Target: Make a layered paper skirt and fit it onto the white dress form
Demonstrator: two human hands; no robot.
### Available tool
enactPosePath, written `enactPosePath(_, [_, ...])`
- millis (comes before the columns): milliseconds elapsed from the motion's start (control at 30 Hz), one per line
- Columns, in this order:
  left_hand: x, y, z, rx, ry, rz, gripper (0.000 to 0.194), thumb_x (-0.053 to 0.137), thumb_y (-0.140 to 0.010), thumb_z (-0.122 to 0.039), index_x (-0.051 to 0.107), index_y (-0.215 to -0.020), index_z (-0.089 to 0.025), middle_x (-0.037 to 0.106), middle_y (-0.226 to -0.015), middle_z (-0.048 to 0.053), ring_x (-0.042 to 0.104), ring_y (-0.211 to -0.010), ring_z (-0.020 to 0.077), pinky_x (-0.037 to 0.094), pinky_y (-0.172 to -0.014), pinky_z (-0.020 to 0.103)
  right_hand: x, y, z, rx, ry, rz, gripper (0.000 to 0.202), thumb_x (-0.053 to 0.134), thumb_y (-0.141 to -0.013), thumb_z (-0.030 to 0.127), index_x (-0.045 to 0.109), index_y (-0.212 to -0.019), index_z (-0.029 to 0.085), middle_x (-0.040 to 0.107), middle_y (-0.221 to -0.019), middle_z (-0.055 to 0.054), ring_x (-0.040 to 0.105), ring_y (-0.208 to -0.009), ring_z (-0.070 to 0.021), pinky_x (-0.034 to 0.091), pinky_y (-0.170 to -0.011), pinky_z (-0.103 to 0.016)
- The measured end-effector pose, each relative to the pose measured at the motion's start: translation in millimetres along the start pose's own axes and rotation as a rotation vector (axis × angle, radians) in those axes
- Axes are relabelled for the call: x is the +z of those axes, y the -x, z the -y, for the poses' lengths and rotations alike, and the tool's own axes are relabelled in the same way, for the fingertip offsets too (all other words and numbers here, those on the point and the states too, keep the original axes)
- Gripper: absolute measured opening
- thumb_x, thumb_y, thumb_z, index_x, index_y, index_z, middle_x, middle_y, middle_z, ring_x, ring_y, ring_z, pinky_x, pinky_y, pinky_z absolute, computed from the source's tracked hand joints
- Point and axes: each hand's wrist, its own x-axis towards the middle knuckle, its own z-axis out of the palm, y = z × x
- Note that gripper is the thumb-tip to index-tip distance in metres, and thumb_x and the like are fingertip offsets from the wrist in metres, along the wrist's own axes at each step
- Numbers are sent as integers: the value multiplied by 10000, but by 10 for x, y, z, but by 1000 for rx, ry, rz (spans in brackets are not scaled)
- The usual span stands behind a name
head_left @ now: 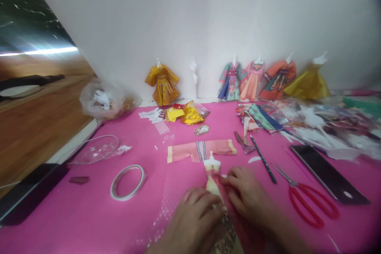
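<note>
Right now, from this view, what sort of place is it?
Probably a craft worktable for doll-sized clothes: a small figure in a golden robe stands by the wall, a tiny pink jacket lies flat on the pink tabletop, and red-handled scissors lie to the right.

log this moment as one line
left hand: on patterned cloth | right hand: on red cloth | beyond hands: mannequin bust, pink garment

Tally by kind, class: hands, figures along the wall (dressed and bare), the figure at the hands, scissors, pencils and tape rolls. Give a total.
Hands: 2
Dressed wall figures: 5
Bare wall figure: 1
Figure at the hands: 1
Scissors: 1
Pencil: 1
Tape roll: 1
Total: 12
</note>
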Motion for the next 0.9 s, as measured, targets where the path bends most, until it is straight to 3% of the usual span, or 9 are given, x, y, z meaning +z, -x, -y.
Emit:
enactPosePath(100, [-2, 108, -34, -16, -15, -22, 206, 541, -950, -227, 571, -1153, -207, 689, -1110, 65, 591, -1005, 218, 480, -870, 372, 2, 26, -6, 12, 9, 36, 257, 454, -820, 62, 683, -852, 175, 565, -823, -72, 509, -803, -240, 415, -720, -396])
enactPosePath(200, [-141, 283, -9, -114, -47, -69, 237, 535, -937, -192, 577, -1169, -217, 680, -1091, 65, 595, -1003, 216, 487, -869, 359, -40, 54, -49, -16, 16, 17, 246, 460, -803, 70, 674, -855, 180, 580, -835, -73, 538, -813, -242, 440, -726, -405])
enactPosePath(300, [-365, 555, 132, -315, -166, -212, 181, 505, -933, -149, 615, -1059, -219, 680, -991, 65, 615, -935, 218, 491, -836, 372, -127, 87, -106, -96, 56, -53, 221, 463, -824, 111, 666, -854, 194, 608, -835, -75, 577, -799, -244, 476, -708, -404])
enactPosePath(433, [-641, 979, 440, -599, -461, -397, 132, 529, -922, -208, 658, -901, -188, 691, -909, 93, 619, -857, 267, 486, -769, 428, -255, 156, -143, -234, 84, -206, 166, 513, -854, 176, 656, -909, 238, 663, -866, -55, 646, -808, -227, 531, -683, -351])
enactPosePath(600, [-766, 1204, 669, -799, -584, -270, 191, 553, -889, -270, 700, -951, -165, 723, -953, 116, 605, -906, 319, 481, -790, 464, -357, 286, -144, -288, 123, -316, 155, 531, -877, 225, 639, -968, 289, 697, -883, -22, 675, -800, -207, 561, -654, -296])
enactPosePath(667, [-787, 1163, 650, -836, -575, -227, 171, 556, -884, -275, 700, -896, -183, 732, -911, 93, 613, -884, 310, 481, -786, 450, -370, 326, -136, -262, 117, -301, 157, 536, -884, 233, 634, -986, 300, 699, -907, -26, 678, -828, -215, 568, -672, -294])
enactPosePath(767, [-839, 1017, 481, -859, -486, -292, 174, 558, -883, -315, 684, -875, -195, 727, -845, 67, 640, -825, 271, 498, -754, 397, -356, 356, -65, -241, 54, -308, 167, 567, -872, 211, 630, -984, 318, 697, -907, -32, 684, -841, -225, 577, -674, -288])
enactPosePath(833, [-859, 886, 284, -893, -322, -392, 222, 581, -867, -398, 674, -870, -196, 709, -790, 43, 648, -716, 230, 514, -694, 353, -325, 361, 43, -250, -28, -294, 184, 585, -870, 199, 627, -995, 327, 698, -914, -36, 691, -835, -224, 584, -652, -275])
enactPosePath(900, [-829, 749, 53, -914, -53, -352, 245, 552, -903, -417, 653, -823, -209, 686, -762, 14, 658, -735, 201, 526, -688, 300, -284, 361, 193, -252, -130, -216, 217, 590, -879, 193, 620, -1047, 328, 695, -967, -47, 693, -878, -222, 595, -663, -264])
